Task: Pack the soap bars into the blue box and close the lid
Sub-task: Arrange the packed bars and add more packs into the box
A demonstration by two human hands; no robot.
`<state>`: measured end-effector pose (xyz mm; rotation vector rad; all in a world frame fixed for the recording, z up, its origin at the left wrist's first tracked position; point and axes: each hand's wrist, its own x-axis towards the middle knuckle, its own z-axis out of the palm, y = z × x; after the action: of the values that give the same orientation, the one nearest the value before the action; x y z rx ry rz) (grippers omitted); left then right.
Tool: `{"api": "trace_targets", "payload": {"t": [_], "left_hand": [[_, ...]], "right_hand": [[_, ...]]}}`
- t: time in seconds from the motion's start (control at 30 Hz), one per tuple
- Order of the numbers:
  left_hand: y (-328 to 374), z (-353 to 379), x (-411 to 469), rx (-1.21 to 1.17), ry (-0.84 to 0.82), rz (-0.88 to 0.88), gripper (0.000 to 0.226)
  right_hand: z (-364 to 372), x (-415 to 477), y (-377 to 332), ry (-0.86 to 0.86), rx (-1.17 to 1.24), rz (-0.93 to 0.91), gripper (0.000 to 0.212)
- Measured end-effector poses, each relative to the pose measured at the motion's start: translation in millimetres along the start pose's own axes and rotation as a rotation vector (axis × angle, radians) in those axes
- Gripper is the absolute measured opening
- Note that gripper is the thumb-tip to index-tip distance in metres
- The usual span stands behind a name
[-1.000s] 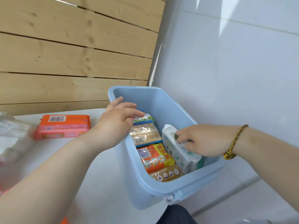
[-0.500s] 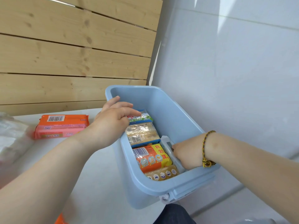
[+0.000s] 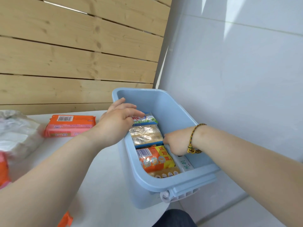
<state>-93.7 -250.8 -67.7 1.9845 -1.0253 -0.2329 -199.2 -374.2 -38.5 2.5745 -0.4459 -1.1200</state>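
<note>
head view: right hand [image 3: 176, 143] now deeper inside blue box [image 3: 165, 102]

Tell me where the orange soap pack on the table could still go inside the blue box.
Bare room: the far end of the blue box, beyond the right hand. Crowded: the left row of soap bars, white pack beside it. The orange pack waits outside.

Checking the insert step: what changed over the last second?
The right hand pushed the white soap pack from above the rim down into the blue box, beside the packs already there; it now lies low along the right wall, the hand on its far end. The left hand stayed on the left rim; the orange pack stayed on the table.
</note>
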Motion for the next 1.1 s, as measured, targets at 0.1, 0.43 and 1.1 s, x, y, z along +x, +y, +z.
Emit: {"api": "trace_targets", "payload": {"t": [0.1,0.43,1.1], "left_hand": [[-1.2,1.0,0.9,0.014,0.014,-0.001,0.044],[-0.7,-1.9,-1.6,0.030,0.013,-0.014,0.042],[-108.6,-92.1,-267.5,0.392,0.347,-0.439,0.062]], "right_hand": [[-6.9,6.8,1.8,-0.057,-0.017,-0.006,0.020],[-5.2,4.1,-1.3,0.029,-0.015,-0.004,0.017],[-10.4,-34.5,-228.3,0.611,0.540,-0.788,0.043]]}}
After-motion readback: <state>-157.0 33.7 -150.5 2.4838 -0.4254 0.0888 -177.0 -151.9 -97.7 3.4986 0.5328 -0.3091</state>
